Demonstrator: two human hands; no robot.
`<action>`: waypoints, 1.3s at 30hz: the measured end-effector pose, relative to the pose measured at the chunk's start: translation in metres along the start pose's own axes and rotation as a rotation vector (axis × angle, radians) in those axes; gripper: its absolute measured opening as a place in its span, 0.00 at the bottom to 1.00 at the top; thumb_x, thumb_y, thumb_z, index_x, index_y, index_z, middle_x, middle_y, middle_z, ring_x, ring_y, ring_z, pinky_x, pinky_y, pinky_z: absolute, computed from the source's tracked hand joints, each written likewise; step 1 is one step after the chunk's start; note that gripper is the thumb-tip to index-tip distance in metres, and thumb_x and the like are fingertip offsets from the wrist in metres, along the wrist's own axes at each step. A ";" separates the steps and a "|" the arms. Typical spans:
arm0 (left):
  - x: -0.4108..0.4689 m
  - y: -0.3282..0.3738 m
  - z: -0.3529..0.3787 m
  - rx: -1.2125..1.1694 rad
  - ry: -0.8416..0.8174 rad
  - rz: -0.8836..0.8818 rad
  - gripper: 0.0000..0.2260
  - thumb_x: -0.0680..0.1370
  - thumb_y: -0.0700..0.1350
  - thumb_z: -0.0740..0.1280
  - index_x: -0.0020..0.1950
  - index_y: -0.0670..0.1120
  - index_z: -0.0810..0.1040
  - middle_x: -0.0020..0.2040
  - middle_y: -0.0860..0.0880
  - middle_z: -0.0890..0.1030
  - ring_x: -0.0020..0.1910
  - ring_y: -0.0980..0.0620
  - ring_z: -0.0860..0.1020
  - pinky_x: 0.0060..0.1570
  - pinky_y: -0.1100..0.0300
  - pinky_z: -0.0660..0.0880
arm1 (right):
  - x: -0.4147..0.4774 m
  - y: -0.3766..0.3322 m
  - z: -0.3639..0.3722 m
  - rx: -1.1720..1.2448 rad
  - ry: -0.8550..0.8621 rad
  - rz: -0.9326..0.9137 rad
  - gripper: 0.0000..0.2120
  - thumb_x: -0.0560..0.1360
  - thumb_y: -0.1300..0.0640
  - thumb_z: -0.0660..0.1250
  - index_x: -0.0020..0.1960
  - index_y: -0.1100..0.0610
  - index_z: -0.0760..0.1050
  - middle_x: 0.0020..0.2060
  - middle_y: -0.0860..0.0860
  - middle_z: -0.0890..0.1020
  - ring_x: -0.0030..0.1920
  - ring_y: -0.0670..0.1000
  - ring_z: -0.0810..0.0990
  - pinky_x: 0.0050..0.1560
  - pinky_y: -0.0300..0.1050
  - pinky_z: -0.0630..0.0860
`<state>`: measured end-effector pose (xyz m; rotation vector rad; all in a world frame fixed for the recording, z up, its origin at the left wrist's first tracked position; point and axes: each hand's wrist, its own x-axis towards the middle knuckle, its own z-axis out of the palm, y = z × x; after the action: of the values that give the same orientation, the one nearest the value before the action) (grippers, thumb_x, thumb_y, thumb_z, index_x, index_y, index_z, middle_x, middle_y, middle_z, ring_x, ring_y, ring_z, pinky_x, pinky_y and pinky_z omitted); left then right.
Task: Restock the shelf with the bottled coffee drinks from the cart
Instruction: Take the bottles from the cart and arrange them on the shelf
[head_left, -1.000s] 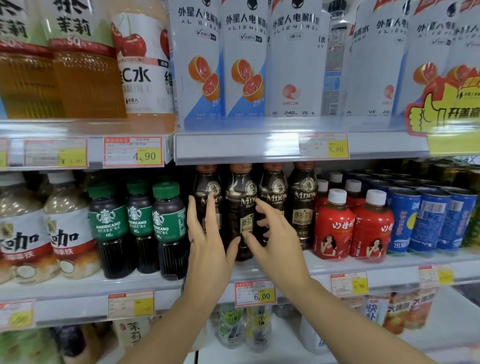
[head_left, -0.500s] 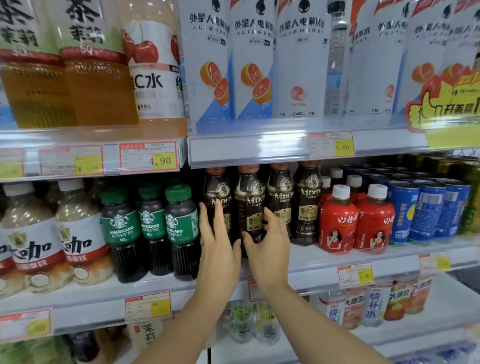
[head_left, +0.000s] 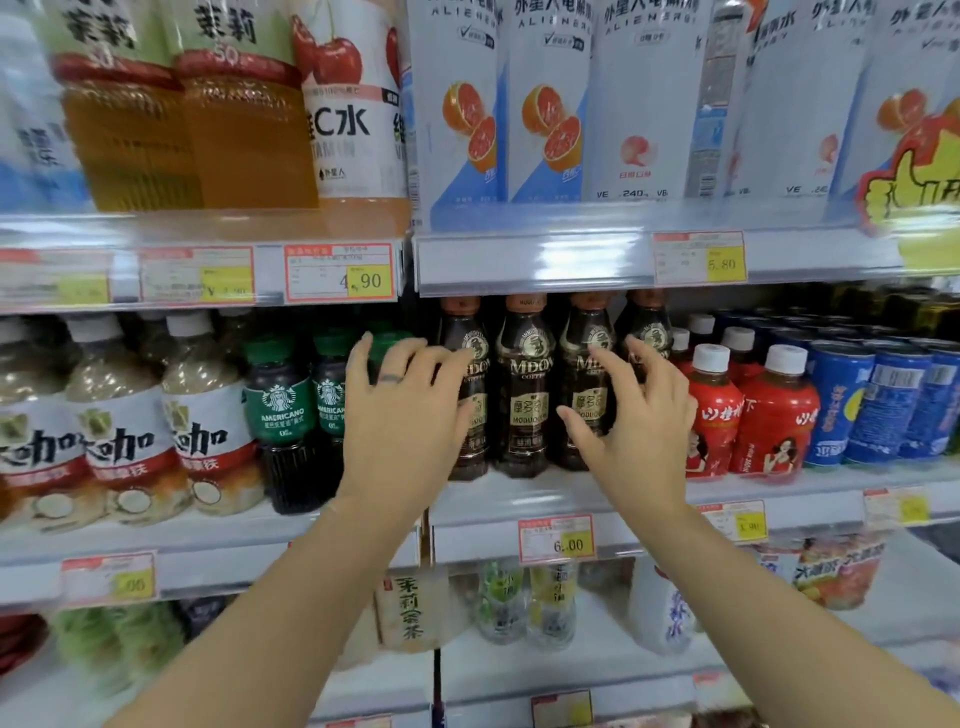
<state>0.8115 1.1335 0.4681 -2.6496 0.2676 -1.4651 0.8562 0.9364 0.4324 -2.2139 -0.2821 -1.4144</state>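
Four dark coffee bottles stand side by side at the front of the middle shelf, brown caps tucked up under the price rail of the shelf above, so their tops are partly cut off. Whatever stands behind them is lost in shadow.

Both bare forearms reach up from the bottom edge. The left grip shows its back to the camera, fingers spread and only slightly bent, lying over the shoulder of the leftmost coffee bottle, the thumb crossing its label lower down. It is released, not wrapped round the bottle, and it covers that bottle's left side. It also hides nearly all of the third of the green-capped Americano bottles just beside the coffee, leaving only that one's cap showing.

The right grip is likewise released, fingers fanned in front of the third and fourth coffee bottles, forefinger up near the third bottle's shoulder and thumb out towards its label. Whether the fingertips actually touch the plastic is hard to tell. The fourth bottle's lower half is hidden behind this hand.

Only the second bottle is seen nearly whole, standing between the two hands.

Red bottles with white caps stand just right of the coffee, with blue cans beyond. A tag on the shelf edge below the coffee reads roughly 6.00; the tags towards the left edge are too blurred to read.
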 end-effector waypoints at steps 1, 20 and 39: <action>0.005 0.002 0.001 0.035 -0.032 0.007 0.18 0.71 0.50 0.72 0.59 0.47 0.78 0.51 0.47 0.82 0.57 0.43 0.77 0.65 0.40 0.61 | 0.002 0.003 0.002 -0.032 -0.014 -0.040 0.28 0.68 0.50 0.74 0.65 0.52 0.71 0.66 0.60 0.71 0.66 0.61 0.67 0.63 0.57 0.64; 0.048 0.007 0.006 0.237 -0.161 -0.223 0.28 0.69 0.69 0.64 0.56 0.48 0.73 0.44 0.49 0.83 0.56 0.46 0.77 0.61 0.44 0.61 | 0.023 0.037 0.015 -0.131 -0.123 -0.255 0.32 0.66 0.49 0.75 0.67 0.48 0.69 0.66 0.61 0.71 0.70 0.63 0.59 0.69 0.70 0.53; 0.048 0.006 -0.005 0.210 -0.226 -0.167 0.23 0.75 0.63 0.61 0.62 0.49 0.68 0.51 0.49 0.81 0.63 0.46 0.72 0.65 0.46 0.58 | 0.021 0.020 0.020 -0.108 -0.073 -0.134 0.31 0.64 0.59 0.77 0.63 0.48 0.69 0.62 0.62 0.72 0.66 0.61 0.63 0.69 0.68 0.51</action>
<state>0.8318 1.1178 0.5091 -2.6825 -0.1224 -1.1440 0.8898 0.9280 0.4383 -2.3768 -0.3946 -1.4518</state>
